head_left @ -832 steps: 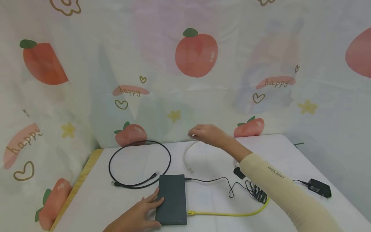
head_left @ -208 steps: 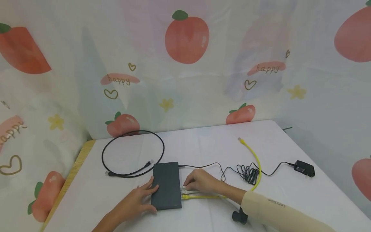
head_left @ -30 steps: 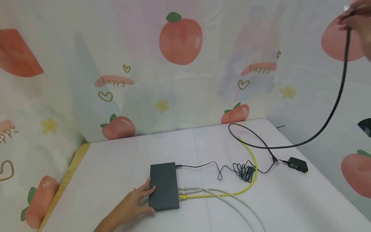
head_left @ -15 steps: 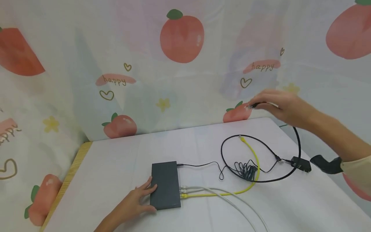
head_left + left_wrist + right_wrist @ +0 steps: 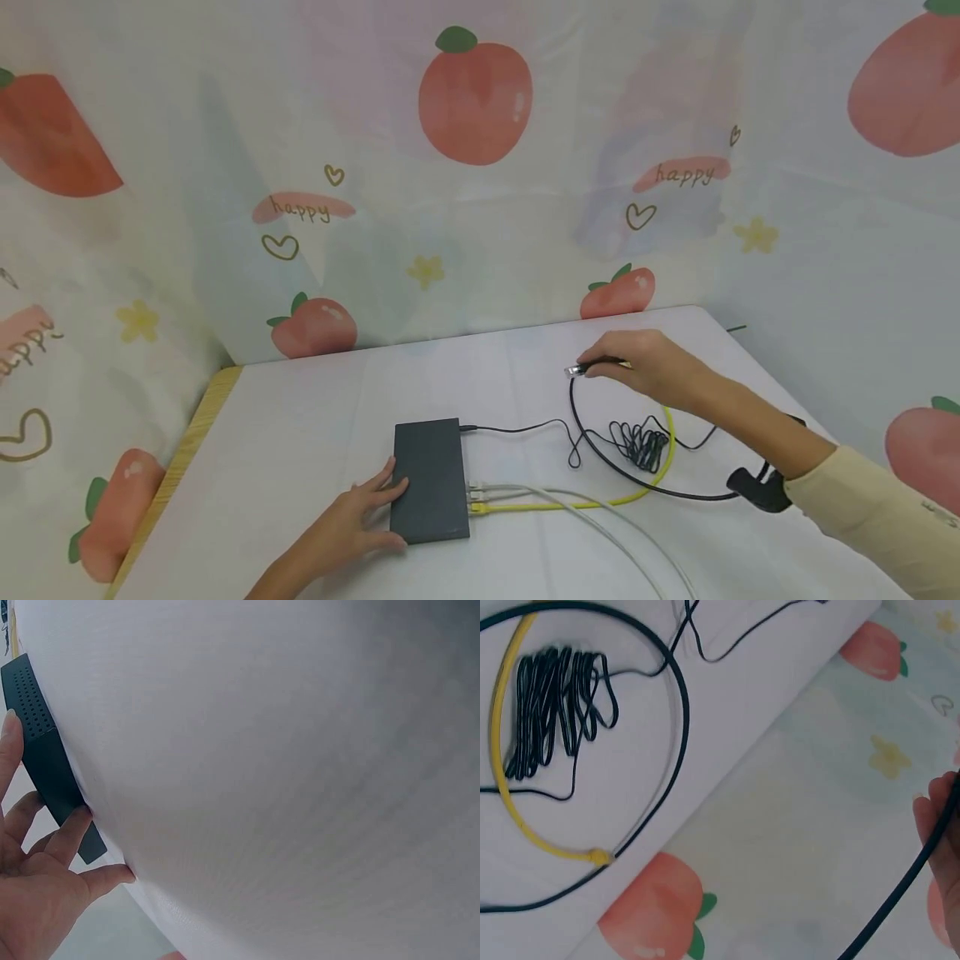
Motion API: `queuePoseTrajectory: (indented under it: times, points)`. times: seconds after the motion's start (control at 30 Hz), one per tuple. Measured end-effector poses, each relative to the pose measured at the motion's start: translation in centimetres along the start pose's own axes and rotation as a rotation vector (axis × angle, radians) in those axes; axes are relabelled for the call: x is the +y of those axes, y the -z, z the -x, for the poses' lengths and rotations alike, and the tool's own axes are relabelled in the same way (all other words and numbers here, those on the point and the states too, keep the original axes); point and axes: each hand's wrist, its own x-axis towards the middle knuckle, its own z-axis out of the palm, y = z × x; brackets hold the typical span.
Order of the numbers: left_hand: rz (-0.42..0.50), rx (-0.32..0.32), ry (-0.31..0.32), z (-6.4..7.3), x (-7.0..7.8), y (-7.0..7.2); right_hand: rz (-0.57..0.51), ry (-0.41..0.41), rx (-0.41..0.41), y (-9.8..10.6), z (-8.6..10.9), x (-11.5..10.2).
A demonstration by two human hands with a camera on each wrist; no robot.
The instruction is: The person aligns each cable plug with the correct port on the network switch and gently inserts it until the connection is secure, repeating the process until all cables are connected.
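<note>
In the head view my right hand [image 5: 652, 367] pinches one end of a black network cable [image 5: 596, 450], its clear plug [image 5: 574, 371] pointing left, above the back right of the table. The cable loops below the hand; in the right wrist view the loop [image 5: 684, 727] rings the cord bundle, and another stretch runs along my fingers [image 5: 928, 817]. My left hand [image 5: 345, 527] rests at the left edge of a dark flat network box [image 5: 429, 482], fingertips on its top and thumb low by its near corner. The left wrist view shows the box's perforated side [image 5: 31, 697].
A yellow network cable [image 5: 525, 507] and two pale grey cables [image 5: 600, 528] run from the box's right side. A thin power cord [image 5: 510, 430] leads to a coiled bundle [image 5: 637, 446]. My right forearm mostly hides the power adapter. A patterned cloth [image 5: 480, 233] hangs behind the white table [image 5: 300, 442].
The right hand has brought the black cable's plug from high at the right down and leftward over the table. Earlier, the cable lay coiled left of the box. The left hand stays on the box.
</note>
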Motion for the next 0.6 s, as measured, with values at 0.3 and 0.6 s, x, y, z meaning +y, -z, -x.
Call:
queuePoseTrajectory:
  times: [0.3, 0.6]
  points:
    - [-0.003, 0.004, -0.003, 0.0, -0.1, -0.1, -0.114, -0.161, -0.118, -5.6, -0.2, -1.3]
    - [-0.01, 0.0, 0.003, 0.0, 0.1, 0.1, -0.234, -0.241, -0.21, -11.3, -0.5, -2.2]
